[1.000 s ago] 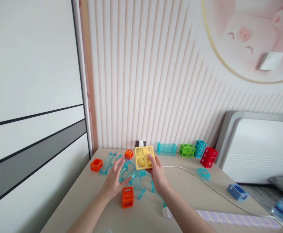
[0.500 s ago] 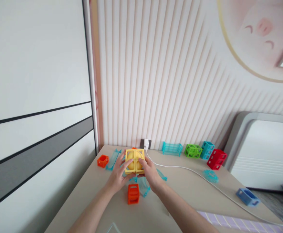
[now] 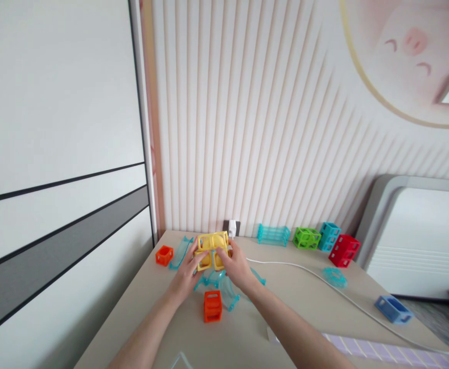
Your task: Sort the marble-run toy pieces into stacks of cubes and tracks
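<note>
Between my two hands is a yellow block piece (image 3: 213,241) made of open-framed cubes, held above the table near the wall. My left hand (image 3: 186,269) grips its left side, thumb across the front. On the right side, my right hand (image 3: 237,262) holds it the same way, thumb on the near face. Translucent teal track pieces (image 3: 229,293) lie beneath and beside the hands. An orange block (image 3: 212,306) stands just nearer to me, and a smaller orange cube (image 3: 164,255) sits to the left by another teal piece (image 3: 181,252).
Along the wall are a teal track (image 3: 273,234), a green block (image 3: 306,238), a blue block (image 3: 329,236) and a red block (image 3: 345,250). A white cable (image 3: 301,267) runs from a plug (image 3: 232,228) past a teal disc (image 3: 334,277) and a blue frame (image 3: 393,309).
The yellow piece has tilted in my hands, so its upper row and lower row now show at different angles. Both hands have shifted slightly with it.
</note>
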Demonstrator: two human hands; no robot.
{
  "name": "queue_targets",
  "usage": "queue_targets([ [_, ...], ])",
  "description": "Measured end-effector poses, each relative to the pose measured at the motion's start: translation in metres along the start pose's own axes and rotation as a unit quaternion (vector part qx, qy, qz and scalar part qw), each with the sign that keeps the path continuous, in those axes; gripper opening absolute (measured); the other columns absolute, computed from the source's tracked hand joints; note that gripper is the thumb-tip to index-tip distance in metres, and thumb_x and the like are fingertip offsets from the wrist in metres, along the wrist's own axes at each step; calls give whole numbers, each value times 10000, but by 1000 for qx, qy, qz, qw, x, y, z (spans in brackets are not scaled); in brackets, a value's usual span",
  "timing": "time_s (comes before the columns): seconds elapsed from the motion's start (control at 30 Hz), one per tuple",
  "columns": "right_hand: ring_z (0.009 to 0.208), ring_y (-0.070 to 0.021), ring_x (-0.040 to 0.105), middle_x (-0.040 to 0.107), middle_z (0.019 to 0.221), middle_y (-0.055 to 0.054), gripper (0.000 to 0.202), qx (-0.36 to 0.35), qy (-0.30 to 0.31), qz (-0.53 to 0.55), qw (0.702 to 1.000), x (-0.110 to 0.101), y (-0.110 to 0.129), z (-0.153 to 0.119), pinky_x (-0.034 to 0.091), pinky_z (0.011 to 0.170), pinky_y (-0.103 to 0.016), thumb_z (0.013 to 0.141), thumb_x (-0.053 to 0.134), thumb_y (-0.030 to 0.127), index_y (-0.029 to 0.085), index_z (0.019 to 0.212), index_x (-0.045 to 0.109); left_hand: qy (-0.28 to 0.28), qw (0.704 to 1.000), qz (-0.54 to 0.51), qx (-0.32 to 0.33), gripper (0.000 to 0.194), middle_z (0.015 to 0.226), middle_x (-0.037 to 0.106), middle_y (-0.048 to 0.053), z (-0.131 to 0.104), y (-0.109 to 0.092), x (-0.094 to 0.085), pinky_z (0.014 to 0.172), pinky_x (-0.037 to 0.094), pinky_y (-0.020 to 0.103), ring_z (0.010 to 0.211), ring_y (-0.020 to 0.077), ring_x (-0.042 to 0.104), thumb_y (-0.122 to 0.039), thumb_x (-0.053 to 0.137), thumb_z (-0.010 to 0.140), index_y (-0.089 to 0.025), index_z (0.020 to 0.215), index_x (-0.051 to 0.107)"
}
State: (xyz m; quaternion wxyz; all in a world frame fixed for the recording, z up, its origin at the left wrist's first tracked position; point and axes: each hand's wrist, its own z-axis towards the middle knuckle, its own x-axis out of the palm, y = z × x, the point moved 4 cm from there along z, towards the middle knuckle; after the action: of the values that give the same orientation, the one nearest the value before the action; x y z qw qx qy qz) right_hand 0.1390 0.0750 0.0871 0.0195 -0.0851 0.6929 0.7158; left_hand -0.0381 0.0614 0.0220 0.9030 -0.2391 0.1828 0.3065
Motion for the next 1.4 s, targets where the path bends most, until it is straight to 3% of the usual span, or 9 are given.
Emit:
queue_targets([
  [0.2, 504, -164, 673, 710, 745, -2, 423, 36, 9, 15, 999, 2, 1, 4, 400, 386, -201, 826, 697, 448, 194, 1145, 582, -18, 999, 22, -24, 354, 1457, 546, 132, 2, 5, 1, 1048, 556, 466, 1324, 300, 588, -203, 549, 979, -272, 1326, 570],
  [0.43, 489, -149, 691, 723, 737, -31, 370, 117, 64, 66, 989, 7, -2, 0, 398, 403, -184, 934, 472, 472, 173, 1109, 604, -54, 998, 26, -26, 335, 1267, 639, 117, 6, 3, -3, 1013, 575, 438, 1215, 279, 650, -202, 565, 963, -244, 1294, 541],
  [0.83, 541, -161, 681, 729, 784, -26, 416, 37, -18, -22, 999, 5, 4, 9, 403, 411, -207, 874, 604, 505, 163, 1096, 684, -51, 998, 16, -27, 341, 1233, 617, 102, 7, 2, -4, 989, 575, 434, 1172, 279, 652, -210, 615, 926, -247, 1264, 578],
  [1.1, 865, -243, 697, 744, 925, -76, 361, -27, -89, -127, 988, 3, 9, 17, 482, 681, -278, 859, 645, 466, 185, 1082, 677, -41, 997, 9, -62, 347, 1192, 609, 96, 6, 10, -1, 984, 569, 453, 1133, 282, 661, -277, 678, 896, -249, 1239, 634],
  [1.27, 929, -261, 690, 749, 960, -83, 340, -40, -91, -167, 981, -1, 12, 19, 468, 752, -292, 834, 682, 454, 216, 1077, 680, -68, 993, 15, -96, 316, 1153, 599, 87, 7, 18, -6, 976, 565, 456, 1117, 279, 655, -333, 669, 911, -236, 1211, 644],
  [1.4, 790, -241, 713, 742, 866, -54, 456, -5, -66, -165, 984, -8, 3, 26, 477, 630, -274, 841, 666, 463, 233, 1232, 621, -81, 988, 23, -126, 303, 1135, 587, 92, 6, 27, -5, 963, 567, 479, 1099, 286, 653, -325, 663, 905, -219, 1190, 657],
])
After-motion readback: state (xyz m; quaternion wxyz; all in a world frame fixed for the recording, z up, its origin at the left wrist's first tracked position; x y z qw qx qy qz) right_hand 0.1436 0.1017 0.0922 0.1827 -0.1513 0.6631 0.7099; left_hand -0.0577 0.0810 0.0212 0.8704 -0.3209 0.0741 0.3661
